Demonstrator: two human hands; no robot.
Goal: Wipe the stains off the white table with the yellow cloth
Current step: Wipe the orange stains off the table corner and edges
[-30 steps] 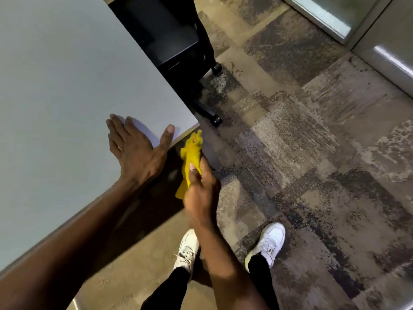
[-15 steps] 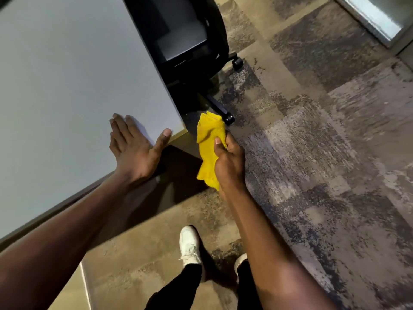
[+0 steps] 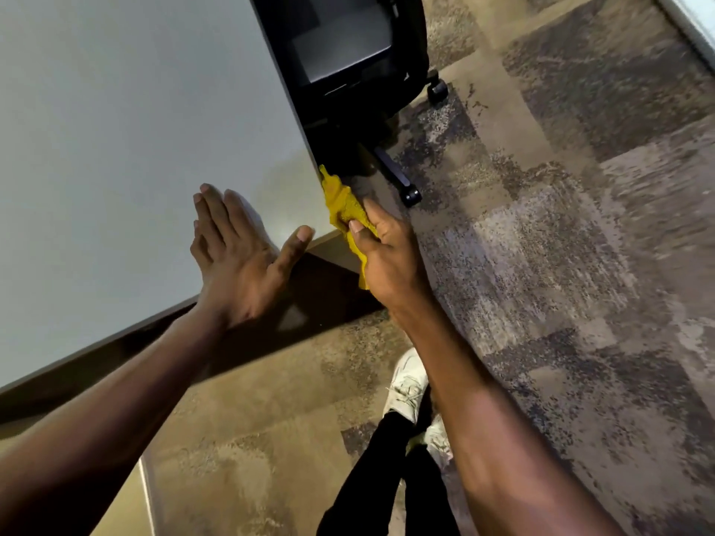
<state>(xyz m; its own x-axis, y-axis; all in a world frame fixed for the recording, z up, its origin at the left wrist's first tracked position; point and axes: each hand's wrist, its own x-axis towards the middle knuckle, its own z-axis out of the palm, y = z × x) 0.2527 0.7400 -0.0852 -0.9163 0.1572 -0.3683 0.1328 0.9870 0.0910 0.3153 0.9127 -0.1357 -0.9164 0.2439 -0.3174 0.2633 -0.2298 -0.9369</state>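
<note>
The white table (image 3: 116, 129) fills the upper left, with its near right corner in the middle of the view. My left hand (image 3: 236, 261) lies flat on the tabletop by that corner, fingers apart, thumb out along the front edge. My right hand (image 3: 383, 253) grips the crumpled yellow cloth (image 3: 342, 206) and holds it against the table's right side edge, just past the corner. Part of the cloth hangs below my fist. No stain shows clearly on the tabletop.
A black wheeled office chair (image 3: 356, 71) stands tucked against the table's right side, its base leg and caster (image 3: 411, 195) close to my right hand. Patterned carpet (image 3: 561, 245) covers the floor to the right. My white shoes (image 3: 408, 384) are below.
My right hand has brought the cloth from the open space beside the corner up against the table's right edge. My left hand stays flat on the tabletop.
</note>
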